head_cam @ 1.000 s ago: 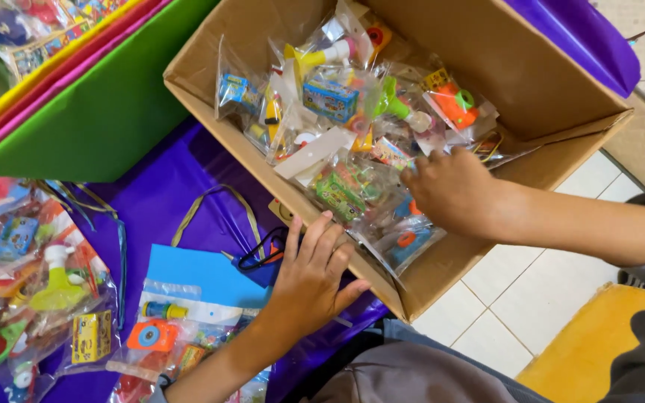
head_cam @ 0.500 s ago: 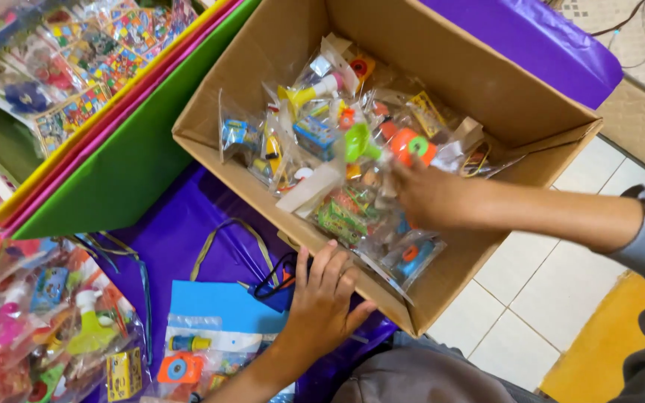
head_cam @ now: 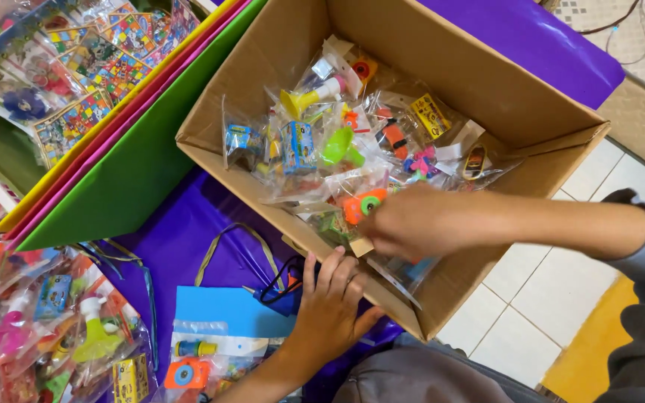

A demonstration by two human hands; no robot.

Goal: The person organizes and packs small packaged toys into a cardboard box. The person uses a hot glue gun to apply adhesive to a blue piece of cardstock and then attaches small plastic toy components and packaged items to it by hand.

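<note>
Box: we see one open cardboard box (head_cam: 479, 82), full of clear toy packets (head_cam: 322, 149).
Right hand (head_cam: 404, 224): fingers clamped on a packet inside, near wall.
Left hand (head_cam: 330, 310): fingers apart, pressing the box's near wall.
Left: one blue-carded packet (head_cam: 218, 332) on purple sheet (head_cam: 188, 224).

The cardboard box (head_cam: 487, 82) is plain brown and holds clear toy packets (head_cam: 322, 142) with yellow, blue, green and orange pieces. The sheet (head_cam: 181, 224) under it is purple, and the folders (head_cam: 121, 172) beside it are green, pink and yellow. The card (head_cam: 225, 313) is light blue; the floor tiles (head_cam: 531, 298) are white.
</note>
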